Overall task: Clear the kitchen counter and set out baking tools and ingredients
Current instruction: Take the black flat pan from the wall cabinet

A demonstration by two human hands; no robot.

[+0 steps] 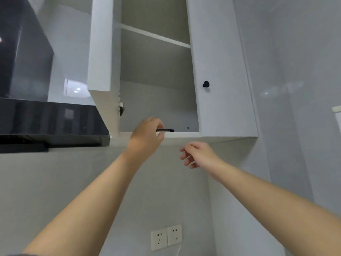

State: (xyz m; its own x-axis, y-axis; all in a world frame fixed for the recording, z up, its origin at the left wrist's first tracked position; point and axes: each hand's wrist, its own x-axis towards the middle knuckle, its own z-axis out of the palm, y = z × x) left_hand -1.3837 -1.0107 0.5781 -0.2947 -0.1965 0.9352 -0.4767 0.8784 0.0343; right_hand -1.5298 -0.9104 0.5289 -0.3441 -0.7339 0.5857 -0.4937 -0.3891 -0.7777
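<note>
At twelve o'clock, a white wall cabinet [221, 52], right door shut with a black knob [206, 84], left door [100, 43] swung open. Inside, one bare shelf [156, 36] and a pale back panel. At nine o'clock, a black glossy range hood [27, 71], cut off by the left edge. Grey wall below, with a pair of white sockets [166, 236] at six o'clock.

Two bare forearms rising from the bottom corners toward the cabinet floor. Left hand [147, 133] at the front lip of the cabinet, grip closed: fingers curled over and thumb under the left end of a dark flat thing [167, 130] lying on the cabinet floor. Only a thin dark edge of that thing on view, at three o'clock of the left hand; the rest hidden by the lip and the fingers, so hard to name. Right hand [199, 154] at four o'clock of the left, just under the cabinet, apart from it, grip slack: fingers loosely bent, holding nothing.

A metal hinge [121, 108] at the open door's lower corner. At three o'clock, a small white object [336, 109], cut off by the frame edge, not identifiable.
</note>
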